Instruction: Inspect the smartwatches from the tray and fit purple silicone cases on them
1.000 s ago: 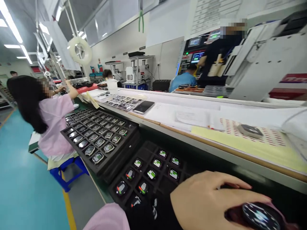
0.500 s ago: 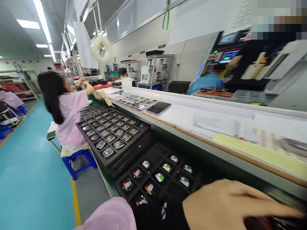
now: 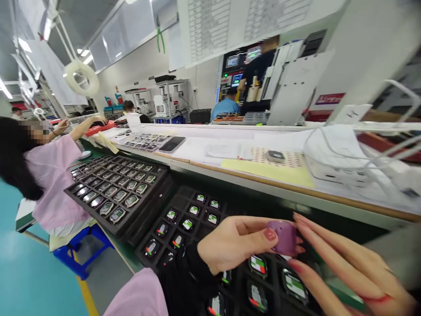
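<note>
My left hand (image 3: 235, 243) pinches a small purple rounded piece (image 3: 283, 237) between thumb and fingers, just above a black compartment tray (image 3: 184, 206) of small devices with lit green and red screens. My right hand (image 3: 342, 267) comes in from the right with long fingers stretched out, their tips touching the purple piece. A black sleeve cuff and a pink sleeve (image 3: 141, 296) cover my left forearm.
A second black tray (image 3: 115, 188) full of devices lies to the left. A seated person in pink (image 3: 49, 175) works at the far left. The raised shelf (image 3: 263, 175) bears a phone (image 3: 173, 144), papers, a yellow sheet and white cabled boxes (image 3: 342, 162). More people work at machines behind.
The view has swung right. My left hand lifted from covering a dark round device and now holds a purple piece; my right hand has come into view touching it.
</note>
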The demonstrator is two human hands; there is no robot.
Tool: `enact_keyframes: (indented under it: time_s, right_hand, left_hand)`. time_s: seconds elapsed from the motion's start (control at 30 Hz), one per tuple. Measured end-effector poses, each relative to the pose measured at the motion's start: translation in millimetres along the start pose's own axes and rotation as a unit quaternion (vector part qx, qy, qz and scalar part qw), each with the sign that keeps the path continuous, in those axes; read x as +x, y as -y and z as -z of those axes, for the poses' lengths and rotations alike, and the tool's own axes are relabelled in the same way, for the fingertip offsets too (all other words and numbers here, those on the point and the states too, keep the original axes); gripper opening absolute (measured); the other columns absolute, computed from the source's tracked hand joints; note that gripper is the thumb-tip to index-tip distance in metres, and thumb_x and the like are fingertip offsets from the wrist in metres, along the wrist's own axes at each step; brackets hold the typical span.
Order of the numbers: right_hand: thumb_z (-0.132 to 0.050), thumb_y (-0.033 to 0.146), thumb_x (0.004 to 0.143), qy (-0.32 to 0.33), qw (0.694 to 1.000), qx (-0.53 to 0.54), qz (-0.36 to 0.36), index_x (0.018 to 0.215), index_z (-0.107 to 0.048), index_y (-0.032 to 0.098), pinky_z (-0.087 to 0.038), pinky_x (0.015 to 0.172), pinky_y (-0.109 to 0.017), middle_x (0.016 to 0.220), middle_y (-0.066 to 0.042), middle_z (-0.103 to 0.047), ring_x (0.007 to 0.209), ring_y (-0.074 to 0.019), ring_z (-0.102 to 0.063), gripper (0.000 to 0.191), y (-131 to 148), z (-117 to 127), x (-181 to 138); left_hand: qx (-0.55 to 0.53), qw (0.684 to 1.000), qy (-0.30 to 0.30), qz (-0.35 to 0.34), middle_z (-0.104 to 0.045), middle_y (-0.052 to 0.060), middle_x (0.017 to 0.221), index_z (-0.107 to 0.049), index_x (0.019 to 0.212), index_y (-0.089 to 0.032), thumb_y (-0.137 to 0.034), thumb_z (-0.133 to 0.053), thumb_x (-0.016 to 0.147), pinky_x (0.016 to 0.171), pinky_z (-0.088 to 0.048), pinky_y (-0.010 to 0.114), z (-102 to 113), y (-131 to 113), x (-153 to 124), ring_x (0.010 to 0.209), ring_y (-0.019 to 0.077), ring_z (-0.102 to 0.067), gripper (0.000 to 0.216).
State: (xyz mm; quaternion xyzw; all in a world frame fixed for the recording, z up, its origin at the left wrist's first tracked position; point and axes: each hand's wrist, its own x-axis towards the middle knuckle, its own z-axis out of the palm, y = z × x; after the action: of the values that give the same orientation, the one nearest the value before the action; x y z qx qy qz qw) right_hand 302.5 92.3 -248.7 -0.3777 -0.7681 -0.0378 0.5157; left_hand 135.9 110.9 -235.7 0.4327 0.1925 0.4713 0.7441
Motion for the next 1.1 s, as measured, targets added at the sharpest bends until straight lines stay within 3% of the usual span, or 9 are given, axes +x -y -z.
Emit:
enact_keyframes:
  time_s: [0.1,0.23,0.5,0.67,0.93,1.1]
  right_hand:
    - [-0.059,0.012,0.087,0.007,0.998,-0.035,0.06,0.149,-0.038,0.032,-0.049,0.093,-0.037,0.132,-0.005,-0.056,0.112,-0.0201,-0.059,0.068,9.4,4.0,6.9]
    - [-0.06,0.008,0.087,0.007,0.996,-0.054,0.064,0.147,-0.04,0.026,-0.049,0.096,-0.03,0.13,-0.006,-0.057,0.113,-0.0154,-0.057,0.066,15.5,6.5,11.6]
    - [-0.069,0.012,0.081,-0.025,0.997,-0.06,0.047,0.126,-0.056,0.02,-0.051,0.094,-0.03,0.122,-0.008,-0.061,0.109,-0.0153,-0.059,0.047,15.4,14.2,12.4]
    - [-0.066,0.017,0.086,-0.01,0.998,-0.046,0.038,0.129,-0.055,0.022,-0.054,0.094,-0.031,0.128,-0.008,-0.059,0.113,-0.0164,-0.059,0.045,20.3,16.2,12.7]
    - [-0.06,0.012,0.087,0.004,0.996,-0.067,0.052,0.14,-0.049,0.024,-0.055,0.096,-0.03,0.132,-0.006,-0.058,0.117,-0.0161,-0.059,0.055,19.5,14.3,10.0]
    - [-0.061,0.01,0.085,0.0,0.998,-0.044,0.052,0.14,-0.047,0.024,-0.056,0.097,-0.032,0.128,-0.007,-0.061,0.118,-0.0173,-0.06,0.059,18.7,15.4,10.8]
  left_hand:
    - [0.04,0.999,0.002,-0.007,-0.069,0.017,0.097,-0.07,0.113,-0.009,-0.062,-0.078,0.066,0.094,-0.048,0.037,-4.5,3.1,-1.4,0.091,0.0236,-0.068,0.071]
    - [0.091,0.994,0.029,-0.043,-0.068,0.014,0.109,-0.069,0.117,-0.013,-0.055,-0.071,0.078,0.093,-0.047,0.027,-0.8,-0.3,-0.8,0.099,0.0189,-0.065,0.058]
    - [0.093,0.992,0.075,-0.03,-0.063,0.014,0.124,-0.065,0.126,-0.018,-0.049,-0.07,0.082,0.105,-0.045,0.034,0.9,-6.3,-0.2,0.117,0.0235,-0.06,0.054]
    - [0.116,0.99,0.051,-0.067,-0.059,0.012,0.132,-0.064,0.127,-0.022,-0.041,-0.078,0.076,0.109,-0.044,0.034,1.5,-4.8,0.4,0.125,0.0247,-0.055,0.057]
    - [0.159,0.979,0.016,-0.127,-0.064,0.008,0.125,-0.066,0.124,-0.024,-0.04,-0.082,0.069,0.095,-0.052,0.025,0.4,-3.2,3.5,0.116,0.0193,-0.06,0.059]
    - [0.199,0.972,0.021,-0.125,-0.069,0.008,0.104,-0.065,0.127,-0.024,-0.037,-0.079,0.074,0.085,-0.055,0.024,-0.7,-3.4,3.0,0.087,0.0132,-0.065,0.056]
